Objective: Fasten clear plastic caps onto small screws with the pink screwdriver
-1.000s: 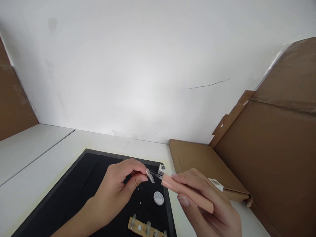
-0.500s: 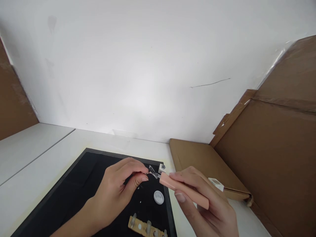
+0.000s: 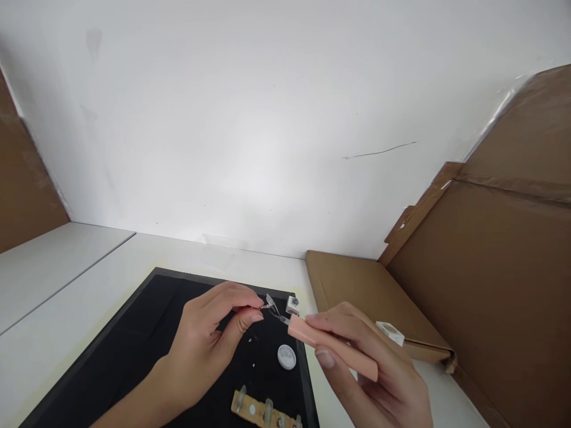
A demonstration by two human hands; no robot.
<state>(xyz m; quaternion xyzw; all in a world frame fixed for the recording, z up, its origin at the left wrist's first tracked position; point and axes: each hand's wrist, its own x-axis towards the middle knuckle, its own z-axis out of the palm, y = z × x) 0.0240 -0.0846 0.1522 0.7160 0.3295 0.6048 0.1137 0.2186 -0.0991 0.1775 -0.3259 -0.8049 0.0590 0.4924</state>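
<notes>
My left hand (image 3: 207, 342) is closed in a pinch on a small thin item (image 3: 267, 306), too small to name, just left of a tool's tip. My right hand (image 3: 375, 362) grips a pink-handled tool (image 3: 334, 348), its thin clear or metallic tip pointing left toward my left fingertips. The two meet or nearly meet above a black mat (image 3: 129, 339). Below them on the mat sits a round white lid or dish (image 3: 286, 357). A tan strip (image 3: 256, 411) with several clear upright pieces lies at the bottom edge.
A small white block (image 3: 292, 305) stands at the mat's back right corner. A flat cardboard box (image 3: 370, 291) lies to the right, with a white block (image 3: 389, 333) by its front edge. Cardboard panels rise on both sides, and a white wall (image 3: 267, 119) is behind.
My left hand has shifted slightly left, and the thin item at its fingertips now stands more upright and farther from the tool's handle. My right hand has hardly moved.
</notes>
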